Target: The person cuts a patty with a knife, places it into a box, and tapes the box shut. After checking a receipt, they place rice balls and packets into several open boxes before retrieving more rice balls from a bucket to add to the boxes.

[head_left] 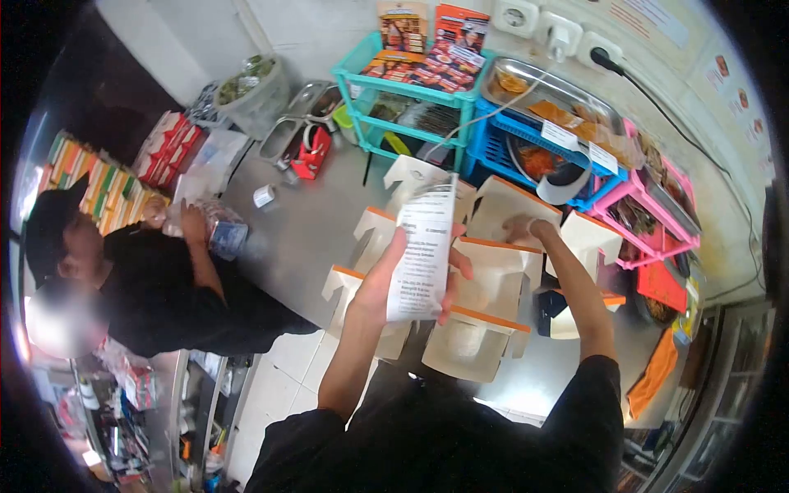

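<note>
My left hand is closed around a long printed paper receipt, thumb on one side and fingertips round the other. It is held up in front of my chest, over the boxes. My right hand reaches inside an open cardboard food box in the back row; its fingers are blurred and partly lost against the box, so I cannot tell what they grip. Several more open boxes with orange-edged flaps surround it, among them one in the middle and one nearest me.
At the back stands a turquoise rack with packets on top. Right of it, a blue crate and a pink rack hold food trays. A red tape dispenser sits back left. A co-worker handles a plastic bag on the left.
</note>
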Available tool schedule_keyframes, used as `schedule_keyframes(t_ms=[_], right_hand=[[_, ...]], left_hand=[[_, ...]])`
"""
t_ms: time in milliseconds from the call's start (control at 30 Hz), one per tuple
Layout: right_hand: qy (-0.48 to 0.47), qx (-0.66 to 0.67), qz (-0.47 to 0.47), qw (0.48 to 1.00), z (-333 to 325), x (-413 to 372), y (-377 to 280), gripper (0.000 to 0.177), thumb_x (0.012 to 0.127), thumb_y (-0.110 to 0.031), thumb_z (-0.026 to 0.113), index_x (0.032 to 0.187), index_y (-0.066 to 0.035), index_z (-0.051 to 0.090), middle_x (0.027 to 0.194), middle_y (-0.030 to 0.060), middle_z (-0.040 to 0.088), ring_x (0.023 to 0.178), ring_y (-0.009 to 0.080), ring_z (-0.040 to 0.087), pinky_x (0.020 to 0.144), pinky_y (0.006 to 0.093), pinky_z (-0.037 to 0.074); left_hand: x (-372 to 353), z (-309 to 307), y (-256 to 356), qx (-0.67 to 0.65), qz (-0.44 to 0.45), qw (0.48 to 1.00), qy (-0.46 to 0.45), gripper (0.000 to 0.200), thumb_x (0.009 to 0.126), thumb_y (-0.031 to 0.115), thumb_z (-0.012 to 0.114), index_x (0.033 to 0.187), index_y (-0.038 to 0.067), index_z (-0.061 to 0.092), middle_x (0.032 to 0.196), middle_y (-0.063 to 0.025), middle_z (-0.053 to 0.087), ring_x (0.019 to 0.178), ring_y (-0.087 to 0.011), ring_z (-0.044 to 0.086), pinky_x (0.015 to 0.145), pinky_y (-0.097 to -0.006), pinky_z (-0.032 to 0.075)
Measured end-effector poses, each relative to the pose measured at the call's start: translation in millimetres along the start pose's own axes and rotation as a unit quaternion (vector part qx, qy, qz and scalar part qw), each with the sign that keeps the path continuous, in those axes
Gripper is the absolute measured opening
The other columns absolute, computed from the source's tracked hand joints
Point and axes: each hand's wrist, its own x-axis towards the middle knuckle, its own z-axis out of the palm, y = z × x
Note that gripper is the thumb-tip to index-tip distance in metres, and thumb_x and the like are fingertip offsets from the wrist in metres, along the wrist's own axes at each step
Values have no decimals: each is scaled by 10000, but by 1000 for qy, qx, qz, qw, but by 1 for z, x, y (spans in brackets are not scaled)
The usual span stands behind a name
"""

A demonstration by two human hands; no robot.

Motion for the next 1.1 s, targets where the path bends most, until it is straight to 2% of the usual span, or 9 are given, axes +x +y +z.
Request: schedule_keyframes(t_ms=[233,300,367,467,667,833,900,967,1100], right_hand=[[74,253,97,960,0,-8,20,342,809,-322,554,1053,-88,601,1185,78,548,1100,224,505,874,304,436],[357,-182,-251,881,-22,-47,24,228,890,-167,474,1010,-13,592,990,78,606,826,176,594,711,257,475],[307,356,-37,881,-48,-129,-30,285,889,-227,513,1055,-5,578,958,73,609,764,135,579,671,255,473],[329,393,67,856,-33,-205,-48,351,873,-267,494,1086,-1,573,1021,163,624,930,259,607,797,329,459],[378,552,211,712,88,-286,-9,355,891,-306,517,1132,-48,547,967,84,640,799,129,609,643,249,473],[483,422,407,650,167,-315,93,306,822,-293,565,1038,-83,620,948,129,641,858,239,615,778,323,461],[562,338,346,671,172,-301,135,283,840,-221,554,1072,-65,599,865,69,641,776,138,588,715,291,461],[457,522,316,647,128,-290,152,285,803,-249,561,1012,-61,609,897,167,626,835,313,600,780,327,461],[403,282,227,841,175,-169,262,223,804,-208,537,942,-44,602,901,147,637,868,310,607,778,359,472]], left_hand=[[-3,28,9,-41,-4,998,-47,735,864,636,158,1332,84,283,1019,-217,504,670,-239,583,499,-393,513],[2,32,10,-29,-10,997,-65,751,854,652,164,1330,83,282,1016,-220,504,663,-242,581,503,-394,511],[9,36,8,-39,-27,996,-77,757,851,657,170,1329,80,280,1013,-221,503,661,-242,581,507,-394,510],[20,40,1,-55,-59,991,-104,764,848,662,182,1326,74,280,1015,-224,503,659,-242,579,519,-396,509],[43,52,-29,-43,-94,987,-124,747,867,630,208,1335,50,274,1019,-244,505,662,-262,578,538,-423,506],[69,55,-81,2,-106,994,-25,679,897,566,228,1325,43,300,1000,-218,512,657,-282,571,534,-460,508],[83,56,-107,22,-114,993,-15,670,900,558,232,1319,40,307,994,-212,513,652,-278,569,529,-458,507],[94,57,-131,33,-121,992,4,667,899,554,257,1289,16,311,986,-215,524,701,-266,574,567,-421,498],[105,63,-168,58,-176,981,53,640,910,540,220,1270,24,337,972,-200,533,728,-253,572,605,-422,498]])
